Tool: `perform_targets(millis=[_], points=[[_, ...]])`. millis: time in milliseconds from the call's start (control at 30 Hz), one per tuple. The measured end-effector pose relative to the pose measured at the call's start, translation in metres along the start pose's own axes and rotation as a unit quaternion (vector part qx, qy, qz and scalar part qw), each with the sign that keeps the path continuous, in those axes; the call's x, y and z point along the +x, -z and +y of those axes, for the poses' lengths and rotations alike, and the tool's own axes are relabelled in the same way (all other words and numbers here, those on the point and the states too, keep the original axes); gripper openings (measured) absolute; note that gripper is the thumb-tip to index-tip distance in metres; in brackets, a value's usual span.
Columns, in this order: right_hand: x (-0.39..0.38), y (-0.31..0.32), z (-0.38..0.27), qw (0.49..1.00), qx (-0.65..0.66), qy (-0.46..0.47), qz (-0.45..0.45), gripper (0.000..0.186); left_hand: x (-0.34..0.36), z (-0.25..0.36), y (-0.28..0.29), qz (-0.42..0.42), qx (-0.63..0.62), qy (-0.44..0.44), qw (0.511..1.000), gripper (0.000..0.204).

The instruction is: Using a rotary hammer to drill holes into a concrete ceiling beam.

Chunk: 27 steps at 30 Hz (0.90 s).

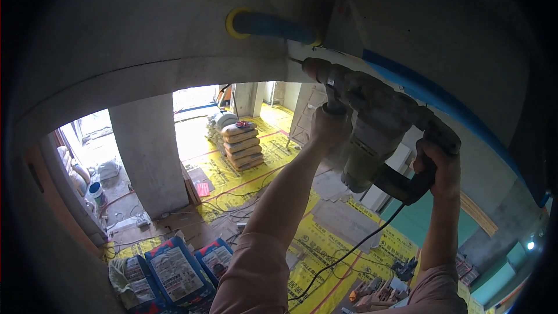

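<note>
Raised overhead is a dusty rotary hammer drill [378,113], its bit pointing left at the concrete beam [139,75]. The bit's tip is at or very near the concrete; whether it has gone in I cannot tell. My left hand [331,128] is closed around the side handle just behind the chuck. At the back end, my right hand [439,166] is wrapped round the rear handle; its trigger finger is not clear. A black power cord [349,253] runs down from the drill toward the floor.
A blue pipe [273,26] with a yellow collar crosses above the bit. Another blue pipe [442,96] runs along the right. Below are stacked sacks [241,145], blue bags [177,270], a ladder [305,119], trailing cables, scattered tools [381,293] and yellow floor sheeting [317,241].
</note>
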State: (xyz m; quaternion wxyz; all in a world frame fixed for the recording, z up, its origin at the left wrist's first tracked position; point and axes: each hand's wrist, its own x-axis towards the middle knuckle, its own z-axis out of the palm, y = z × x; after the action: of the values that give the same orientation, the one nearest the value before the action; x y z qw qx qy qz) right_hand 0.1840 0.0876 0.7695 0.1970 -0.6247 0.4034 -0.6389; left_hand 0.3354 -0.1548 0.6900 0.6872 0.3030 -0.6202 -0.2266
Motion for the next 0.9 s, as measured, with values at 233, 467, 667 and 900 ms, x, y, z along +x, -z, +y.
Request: perform_targets(millis=[233, 467, 667, 900], points=[[-0.003, -0.008, 0.006, 1.0, 0.008, 0.01, 0.022, 0.01, 0.008, -0.023, -0.006, -0.004, -0.001, -0.024, 1.0, 0.021], [-0.008, -0.013, 0.007, 1.0, 0.0, 0.01, 0.017, 0.009, 0.012, -0.026, 0.001, -0.011, 0.021, -0.034, 0.999, 0.025], [0.0, -0.015, 0.015, 1.0, 0.017, 0.015, -0.003, 0.01, 0.016, -0.032, 0.003, -0.027, 0.033, -0.011, 0.999, 0.023], [-0.002, -0.011, 0.011, 1.0, 0.023, 0.008, 0.017, 0.01, 0.017, -0.023, 0.007, -0.07, 0.018, 0.053, 0.996, 0.033]])
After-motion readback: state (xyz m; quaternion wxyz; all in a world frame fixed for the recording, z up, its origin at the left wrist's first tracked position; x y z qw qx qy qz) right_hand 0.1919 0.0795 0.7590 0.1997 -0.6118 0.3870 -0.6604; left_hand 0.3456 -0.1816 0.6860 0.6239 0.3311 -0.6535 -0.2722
